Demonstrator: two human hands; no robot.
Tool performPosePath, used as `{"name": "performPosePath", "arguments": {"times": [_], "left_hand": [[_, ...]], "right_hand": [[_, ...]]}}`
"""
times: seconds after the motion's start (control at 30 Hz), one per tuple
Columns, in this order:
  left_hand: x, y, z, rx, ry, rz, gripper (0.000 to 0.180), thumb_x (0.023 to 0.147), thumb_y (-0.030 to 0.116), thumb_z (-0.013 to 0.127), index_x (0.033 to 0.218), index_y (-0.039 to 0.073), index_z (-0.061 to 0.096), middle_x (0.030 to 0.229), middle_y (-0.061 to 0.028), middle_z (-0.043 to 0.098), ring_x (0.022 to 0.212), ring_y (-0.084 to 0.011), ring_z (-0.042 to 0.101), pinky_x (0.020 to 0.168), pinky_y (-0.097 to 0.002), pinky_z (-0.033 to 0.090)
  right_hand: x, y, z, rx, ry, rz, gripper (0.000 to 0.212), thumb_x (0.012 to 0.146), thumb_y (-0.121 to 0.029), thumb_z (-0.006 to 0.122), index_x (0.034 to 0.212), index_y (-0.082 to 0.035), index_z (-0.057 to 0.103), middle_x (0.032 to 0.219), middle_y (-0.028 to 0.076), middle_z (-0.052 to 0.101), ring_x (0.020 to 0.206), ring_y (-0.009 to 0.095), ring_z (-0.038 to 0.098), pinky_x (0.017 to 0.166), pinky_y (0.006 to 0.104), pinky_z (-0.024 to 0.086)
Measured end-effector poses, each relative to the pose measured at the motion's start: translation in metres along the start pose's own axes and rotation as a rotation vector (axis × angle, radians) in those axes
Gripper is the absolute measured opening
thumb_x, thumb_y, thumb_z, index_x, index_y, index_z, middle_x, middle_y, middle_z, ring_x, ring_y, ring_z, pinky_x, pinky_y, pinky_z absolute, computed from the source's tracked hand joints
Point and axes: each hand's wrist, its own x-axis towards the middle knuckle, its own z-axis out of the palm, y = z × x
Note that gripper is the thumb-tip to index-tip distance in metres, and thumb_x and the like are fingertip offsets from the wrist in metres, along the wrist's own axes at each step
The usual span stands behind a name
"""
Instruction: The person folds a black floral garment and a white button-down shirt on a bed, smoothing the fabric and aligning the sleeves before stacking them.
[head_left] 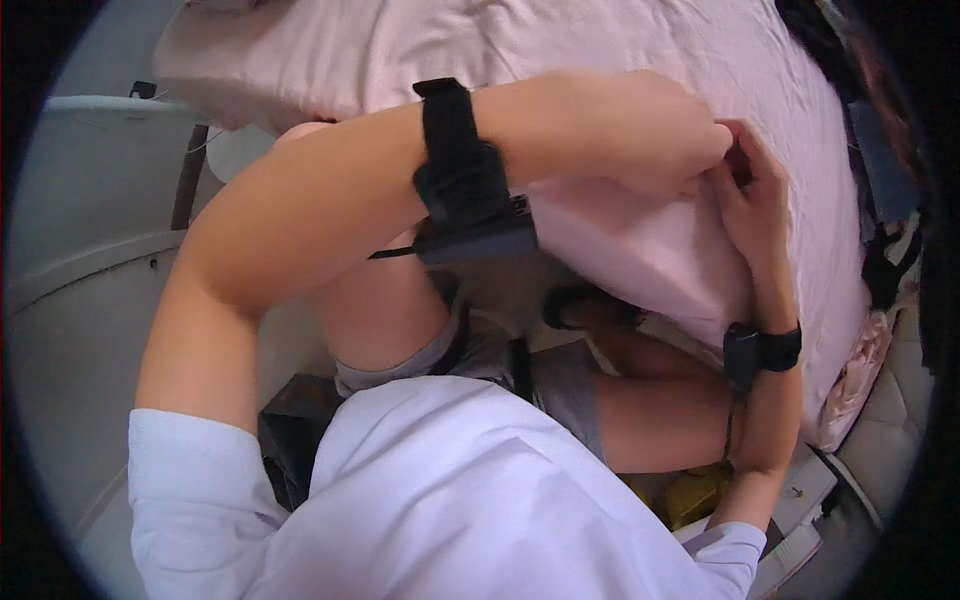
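Across the pink bedsheet (560, 40) my left arm reaches over to the right, and my left hand (668, 130) is closed like a fist with its back toward me. My right hand (755, 195) comes up from below and meets it, its fingers curled and its thumb bent inward. The fingertips of the two hands touch or nearly touch at the right side of the bed. Whatever is pinched there, sheet cloth or something small, is hidden by the fingers. Black straps with small devices circle both forearms.
My bare knees and grey shorts (590, 400) are beside the bed's near edge. A white curved panel (100, 180) stands at the left. Dark clothes (885, 160) hang at the far right, above a pale padded surface (900, 410). A yellow package (697, 495) lies low by my right thigh.
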Motion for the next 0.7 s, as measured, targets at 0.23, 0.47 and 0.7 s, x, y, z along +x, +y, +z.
{"name": "performPosePath", "arguments": {"times": [0.23,0.47,0.7], "left_hand": [[-0.012,0.005,-0.008,0.023,0.04,0.047,0.028,0.087,0.022,0.063,0.1,-0.002,0.06,0.083,-0.0227,0.067,0.08,-0.0415,0.066,0.072,-0.0503,0.051],[-0.02,0.014,-0.006,-0.039,-0.013,0.034,0.032,0.087,0.019,0.062,0.105,-0.007,0.055,0.084,-0.0268,0.065,0.079,-0.0428,0.065,0.07,-0.0491,0.051],[-0.019,0.019,-0.008,0.076,0.051,0.145,0.034,0.083,0.018,0.066,0.105,-0.006,0.054,0.1,-0.0245,0.061,0.093,-0.0409,0.062,0.082,-0.0473,0.049]], "right_hand": [[-0.003,-0.013,0.0,-0.095,-0.003,-0.022,0.02,0.087,0.003,0.058,0.104,-0.004,0.064,0.077,0.006,0.059,0.067,0.011,0.055,0.063,0.0249,0.046],[-0.008,-0.012,0.015,-0.124,-0.003,0.095,0.013,0.086,-0.003,0.06,0.099,-0.004,0.064,0.077,0.016,0.062,0.065,0.024,0.062,0.061,0.0347,0.048],[-0.002,-0.013,0.004,-0.237,0.071,-0.108,0.011,0.086,-0.009,0.06,0.097,-0.006,0.06,0.085,0.016,0.066,0.071,0.037,0.065,0.063,0.0441,0.051]]}}
